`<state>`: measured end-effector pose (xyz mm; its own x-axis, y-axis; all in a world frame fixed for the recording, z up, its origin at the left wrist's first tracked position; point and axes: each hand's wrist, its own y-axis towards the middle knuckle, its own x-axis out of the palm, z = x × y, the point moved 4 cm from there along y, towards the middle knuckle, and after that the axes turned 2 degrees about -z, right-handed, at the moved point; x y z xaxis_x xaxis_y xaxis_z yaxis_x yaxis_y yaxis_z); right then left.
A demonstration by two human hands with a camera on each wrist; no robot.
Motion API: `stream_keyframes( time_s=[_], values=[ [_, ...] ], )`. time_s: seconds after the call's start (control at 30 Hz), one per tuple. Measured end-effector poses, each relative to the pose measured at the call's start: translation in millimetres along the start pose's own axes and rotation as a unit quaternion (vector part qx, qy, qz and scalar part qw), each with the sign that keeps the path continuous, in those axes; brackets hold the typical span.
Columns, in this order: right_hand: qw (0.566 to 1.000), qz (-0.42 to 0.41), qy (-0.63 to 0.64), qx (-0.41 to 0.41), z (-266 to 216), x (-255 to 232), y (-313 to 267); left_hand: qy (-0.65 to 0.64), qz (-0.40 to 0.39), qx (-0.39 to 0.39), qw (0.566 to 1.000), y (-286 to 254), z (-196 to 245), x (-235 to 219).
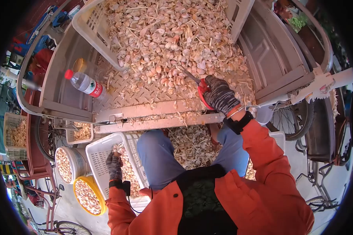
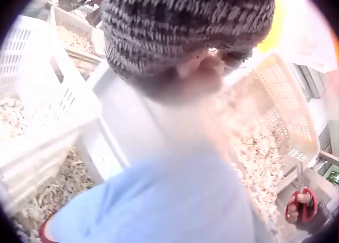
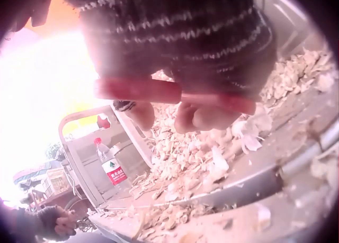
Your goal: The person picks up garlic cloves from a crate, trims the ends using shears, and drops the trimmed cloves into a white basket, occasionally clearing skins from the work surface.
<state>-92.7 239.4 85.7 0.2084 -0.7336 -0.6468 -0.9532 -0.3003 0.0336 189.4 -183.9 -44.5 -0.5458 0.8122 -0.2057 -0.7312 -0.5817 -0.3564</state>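
My right hand (image 1: 219, 94), in a grey striped knit glove with bare fingertips, grips red-handled scissors (image 1: 203, 87). Their blades point toward a large heap of garlic cloves (image 1: 172, 43) and dry stems on the cart bed. In the right wrist view the red handle (image 3: 137, 90) runs across the fingers. My left hand (image 1: 114, 166), gloved alike, is low at the left over a white crate (image 1: 100, 160) of garlic cloves (image 1: 129, 172). Its fingers curl inward in the left wrist view; I cannot tell whether they hold a clove.
A red-capped water bottle (image 1: 86, 84) lies on the bed's left side. A crate (image 1: 92, 27) lies tipped at the heap. The bed's metal edge (image 1: 157, 125) crosses before my knees. Left stand a white bucket (image 1: 68, 164) and a yellow bucket (image 1: 89, 196) of cloves. Husks (image 1: 192, 147) cover the ground.
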Motion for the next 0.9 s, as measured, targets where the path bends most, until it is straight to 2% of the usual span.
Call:
stream_keyframes(
  time_s=[0.03,0.07,0.13,0.17,0.2,0.23,0.27,0.3,0.33,0.37,0.4,0.43,0.47,0.5,0.53,0.57,0.6,0.63,0.67,0.7,0.73,0.8,0.83,0.87,0.9],
  values=[
    [0.998,-0.011,-0.061,-0.008,-9,3,18,0.006,0.024,-0.029,0.999,2,-33,-19],
    [0.987,0.058,-0.114,-0.102,-8,12,31,0.014,0.047,-0.058,0.997,4,-57,-34],
    [0.984,0.03,-0.114,-0.135,-4,39,58,-0.019,0.075,-0.081,0.994,3,-77,-50],
    [0.984,0.024,-0.116,-0.135,-6,45,64,-0.051,0.103,-0.102,0.988,3,-86,-56],
    [0.977,0.0,-0.177,-0.117,-6,51,69,-0.053,0.104,-0.107,0.987,5,-93,-59],
    [0.966,-0.024,-0.238,-0.099,-9,55,72,-0.072,0.161,-0.132,0.975,4,-93,-61],
    [0.965,-0.027,-0.239,-0.101,-12,57,74,-0.09,0.218,-0.155,0.959,4,-95,-63],
    [0.968,-0.038,-0.23,-0.088,-13,57,75,-0.089,0.255,-0.144,0.952,2,-96,-62],
    [0.972,-0.047,-0.22,-0.074,-16,56,74,-0.09,0.256,-0.146,0.951,9,-123,-75],
    [0.975,-0.081,-0.205,-0.034,-23,51,73,0.006,0.214,-0.102,0.971,24,-163,-94],
    [0.974,-0.079,-0.208,-0.034,-30,45,68,0.1,0.169,-0.056,0.979,31,-184,-102],
    [0.98,-0.034,-0.192,-0.042,-35,35,61,0.495,0.099,-0.014,0.863,25,-174,-99],
    [0.983,0.012,-0.175,-0.05,-37,25,56,0.562,0.063,-0.19,0.803,6,-136,-79],
    [0.995,0.042,0.06,-0.062,-18,27,63,0.548,0.06,-0.204,0.809,9,-130,-82],
    [0.995,0.048,0.059,-0.061,-17,18,56,0.537,0.056,-0.217,0.814,11,-124,-86],
    [0.974,-0.038,0.223,0.027,-15,15,49,0.582,0.028,-0.16,0.797,-1,-66,-62],
    [0.911,-0.123,0.378,0.111,-18,13,39,0.556,0.056,-0.003,0.83,7,-58,-60],
    [0.902,-0.136,0.399,0.096,-27,8,26,0.479,0.097,0.163,0.857,2,-35,-43],
    [0.902,-0.136,0.399,0.093,-28,7,17,0.337,0.054,0.218,0.914,-13,15,-7],
    [0.87,-0.143,0.461,0.102,-30,9,9,0.187,0.011,0.268,0.945,-27,68,36],
    [0.832,-0.151,0.522,0.11,-31,12,2,0.131,-0.019,0.318,0.939,-33,93,68],
    [0.818,-0.152,0.546,0.097,-33,15,-18,-0.02,-0.141,0.269,0.953,-67,158,140],
    [0.861,-0.137,0.483,0.081,-37,13,-33,-0.16,-0.227,0.165,0.947,-71,166,174],
    [0.899,-0.117,0.416,0.067,-41,9,-48,-0.292,-0.307,0.052,0.905,-78,170,206],
    [0.959,-0.086,0.269,0.009,-51,1,-60,-0.336,-0.355,-0.046,0.871,-85,168,233]
  ],
)
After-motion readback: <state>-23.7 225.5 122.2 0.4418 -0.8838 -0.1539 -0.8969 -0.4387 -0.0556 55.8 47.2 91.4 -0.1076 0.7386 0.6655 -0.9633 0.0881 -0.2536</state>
